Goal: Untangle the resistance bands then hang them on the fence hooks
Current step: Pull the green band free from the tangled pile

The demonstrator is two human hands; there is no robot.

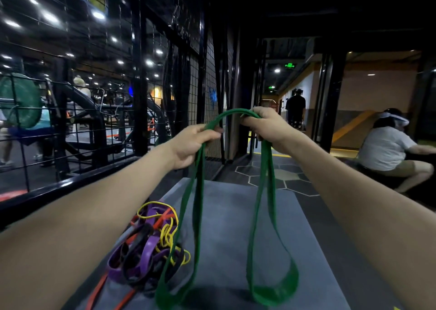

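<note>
Above the grey mat (236, 215), a flat green rubber resistance band (262, 206) arches between both hands and hangs in two long loops. At seven o'clock lies the tangled heap of purple, yellow, black and orange bands (146, 246). Left hand (192, 144) and right hand (266, 125) each grip the green band, fingers curled round it, held apart.
</note>
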